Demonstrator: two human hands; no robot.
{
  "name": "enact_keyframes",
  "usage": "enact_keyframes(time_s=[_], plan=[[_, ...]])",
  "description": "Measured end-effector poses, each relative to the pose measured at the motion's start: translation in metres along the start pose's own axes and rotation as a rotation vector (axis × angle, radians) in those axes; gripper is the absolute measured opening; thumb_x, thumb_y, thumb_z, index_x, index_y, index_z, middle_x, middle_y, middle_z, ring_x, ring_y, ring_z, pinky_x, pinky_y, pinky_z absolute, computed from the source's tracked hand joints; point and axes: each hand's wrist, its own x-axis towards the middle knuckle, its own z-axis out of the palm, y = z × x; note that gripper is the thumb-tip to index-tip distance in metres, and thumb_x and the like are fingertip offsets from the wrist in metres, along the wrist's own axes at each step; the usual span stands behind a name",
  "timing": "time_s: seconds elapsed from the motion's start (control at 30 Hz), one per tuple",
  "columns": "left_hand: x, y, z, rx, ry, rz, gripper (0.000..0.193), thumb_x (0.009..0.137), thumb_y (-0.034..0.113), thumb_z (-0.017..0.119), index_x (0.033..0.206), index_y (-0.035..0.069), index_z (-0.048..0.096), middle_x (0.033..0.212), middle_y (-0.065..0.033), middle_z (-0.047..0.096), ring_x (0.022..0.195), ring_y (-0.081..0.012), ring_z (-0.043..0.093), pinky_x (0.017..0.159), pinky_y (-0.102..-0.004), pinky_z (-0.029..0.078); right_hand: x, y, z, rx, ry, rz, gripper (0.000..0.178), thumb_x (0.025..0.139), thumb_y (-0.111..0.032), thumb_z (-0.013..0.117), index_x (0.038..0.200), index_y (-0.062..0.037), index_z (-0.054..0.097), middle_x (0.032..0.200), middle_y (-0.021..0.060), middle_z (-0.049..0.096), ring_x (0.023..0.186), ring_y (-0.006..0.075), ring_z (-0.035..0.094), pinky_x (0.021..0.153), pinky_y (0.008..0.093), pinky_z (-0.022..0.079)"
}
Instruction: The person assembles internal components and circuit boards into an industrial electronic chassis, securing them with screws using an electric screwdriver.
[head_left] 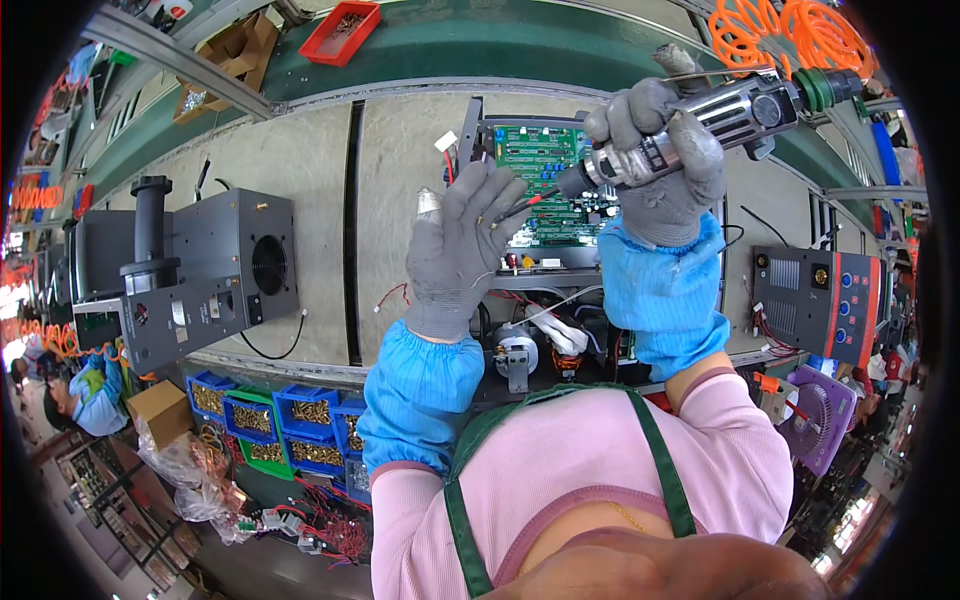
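Observation:
My right hand (655,175), in a grey glove, is closed around a pneumatic screwdriver (735,125) with a green collar at its far end. Its dark bit (535,202), with a red band, points left and down to the fingers of my left hand (458,245). That grey-gloved hand lies palm up, fingers stretched and slightly bent, its thumb wrapped in white. Small brassy specks show on its fingers near the bit tip, too small to name. Under both hands a green circuit board (545,150) sits in an opened machine chassis (550,280), partly hidden by my right hand and the tool.
A grey metal housing (220,265) with a fan stands at the left; a panel with blue knobs (820,300) at the right. Blue bins (305,410) of brass parts sit lower left. A red tray (340,32) lies at the far side; an orange coiled hose (790,35) hangs upper right.

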Motion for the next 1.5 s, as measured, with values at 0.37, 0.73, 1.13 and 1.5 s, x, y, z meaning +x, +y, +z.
enact_keyframes(time_s=[0.37,0.73,1.13,1.5], plan=[[0.004,-0.016,-0.016,-0.206,0.169,-0.136,0.021,0.090,0.009,0.057,0.109,0.003,0.053,0.089,-0.0045,0.048,0.073,-0.0076,0.047,0.059,-0.0185,0.046,0.004,-0.002,-0.016,0.133,0.119,-0.125,0.030,0.077,-0.028,0.058,0.089,-0.0010,0.057,0.079,0.0045,0.051,0.068,0.0176,0.050,0.075,0.0438,0.047],[0.007,-0.024,-0.010,-0.153,0.228,-0.083,0.018,0.091,0.014,0.055,0.105,0.003,0.053,0.085,-0.0042,0.049,0.068,-0.0082,0.047,0.054,-0.0188,0.044,0.003,0.004,-0.020,0.117,0.078,-0.138,0.033,0.076,-0.027,0.059,0.094,-0.0002,0.059,0.079,0.0045,0.051,0.071,0.0187,0.051,0.074,0.0428,0.049],[0.010,-0.028,-0.005,-0.068,0.279,-0.020,0.018,0.093,0.016,0.054,0.105,0.003,0.053,0.084,-0.0037,0.051,0.065,-0.0058,0.046,0.052,-0.0169,0.043,0.003,0.005,-0.016,0.024,0.098,-0.118,0.031,0.076,-0.031,0.058,0.088,-0.0015,0.057,0.072,0.0076,0.050,0.067,0.0189,0.051,0.076,0.0400,0.048],[0.012,-0.032,-0.008,0.049,0.354,-0.025,0.024,0.094,0.023,0.054,0.106,0.003,0.052,0.079,-0.0016,0.050,0.061,-0.0041,0.042,0.048,-0.0160,0.038,0.004,0.014,-0.021,0.205,0.079,-0.092,0.030,0.078,-0.030,0.058,0.090,-0.0024,0.057,0.072,0.0078,0.050,0.066,0.0206,0.051,0.079,0.0413,0.048]])
